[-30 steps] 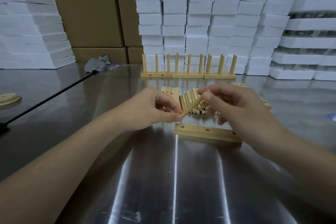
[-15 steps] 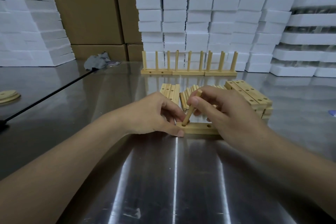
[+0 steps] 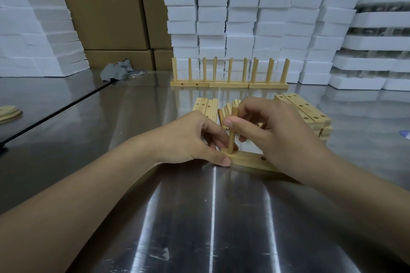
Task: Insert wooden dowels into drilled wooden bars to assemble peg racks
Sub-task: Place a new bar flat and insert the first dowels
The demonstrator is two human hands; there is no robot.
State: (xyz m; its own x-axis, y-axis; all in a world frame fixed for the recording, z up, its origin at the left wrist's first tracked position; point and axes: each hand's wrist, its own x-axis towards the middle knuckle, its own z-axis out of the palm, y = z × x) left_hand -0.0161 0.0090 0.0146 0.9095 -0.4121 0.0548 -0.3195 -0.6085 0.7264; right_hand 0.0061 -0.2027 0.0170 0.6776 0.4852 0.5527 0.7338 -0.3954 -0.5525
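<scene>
Head: right hand (image 3: 279, 133) pinches dowel (image 3: 231, 139) upright in bar (image 3: 248, 160); carton (image 3: 99, 11) reads "P".

from my feed i see a polished metal tabletop (image 3: 66, 150) mirroring overhead light in long pale streaks. behind it, white foam blocks (image 3: 244, 17) rise in tall columns, with another foam stack (image 3: 33, 29) at the left and layered foam trays (image 3: 377, 40) at the right. brown cardboard boxes (image 3: 106, 6) stand between the left stack and the columns. a crumpled grey rag (image 3: 115, 72) lies before the boxes, and a thin black line (image 3: 55, 113) runs diagonally from it leftward.
</scene>
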